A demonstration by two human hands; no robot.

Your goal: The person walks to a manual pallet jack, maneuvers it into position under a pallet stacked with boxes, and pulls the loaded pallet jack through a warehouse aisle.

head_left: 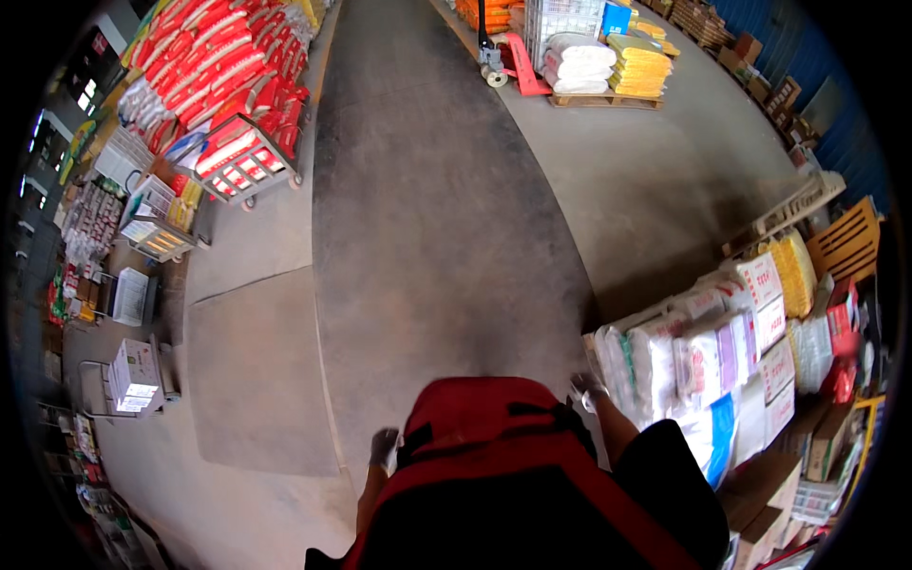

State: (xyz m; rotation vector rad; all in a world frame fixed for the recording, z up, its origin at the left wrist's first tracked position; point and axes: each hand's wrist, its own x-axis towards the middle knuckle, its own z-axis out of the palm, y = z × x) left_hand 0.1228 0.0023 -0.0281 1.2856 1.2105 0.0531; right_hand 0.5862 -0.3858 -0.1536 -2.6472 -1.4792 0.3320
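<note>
Our left hand (pixel 384 446) and right hand (pixel 589 386) hang beside red-and-black fabric (pixel 484 408) — too blurred to tell spread from closed. White plastic-wrapped packages (pixel 655 366) lie piled just beside the right one; farther off, yellow sacks (pixel 638 68) lie flat on a brown wooden pallet (pixel 608 100), probably so a red metal pallet jack (pixel 521 66) can lift them.

"What sort of place is this?"
"A warehouse, by its looks: red-and-white sacks (pixel 223 62) piled high, a pallet jack (pixel 522 66), a loaded trolley (pixel 266 187) and a broad aisle (pixel 427 209)."
</note>
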